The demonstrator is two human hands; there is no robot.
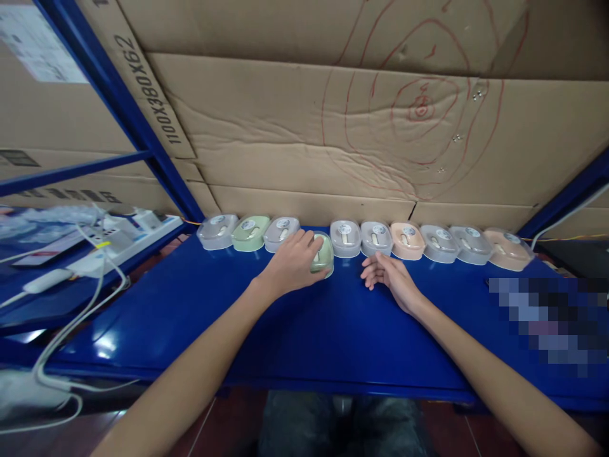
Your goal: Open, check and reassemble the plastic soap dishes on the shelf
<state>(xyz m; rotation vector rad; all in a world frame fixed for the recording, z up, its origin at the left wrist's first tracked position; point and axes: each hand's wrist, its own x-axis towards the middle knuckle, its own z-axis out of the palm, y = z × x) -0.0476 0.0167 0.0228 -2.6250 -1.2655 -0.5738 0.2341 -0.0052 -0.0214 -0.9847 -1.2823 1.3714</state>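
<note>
My left hand (294,263) is closed round a small green plastic box with a clear lid (325,255), thumb on its near side and fingers over its far side. The box sits at a gap in a row of similar rounded boxes, slightly nearer to me than the others. Left of it stand a grey box (280,235), a green box (251,233) and another grey box (217,232). To the right are grey boxes (346,238) and a peach box (407,241). My right hand (387,278) holds nothing, its fingers loosely curled and apart, just in front of the row.
The row stands along the back of a blue shelf (304,343), against a cardboard panel (266,127) with red rings drawn on it. A peach box (510,249) ends the row. Blue posts flank the shelf; a power strip (128,244) and white cables lie left. A blurred patch covers the right.
</note>
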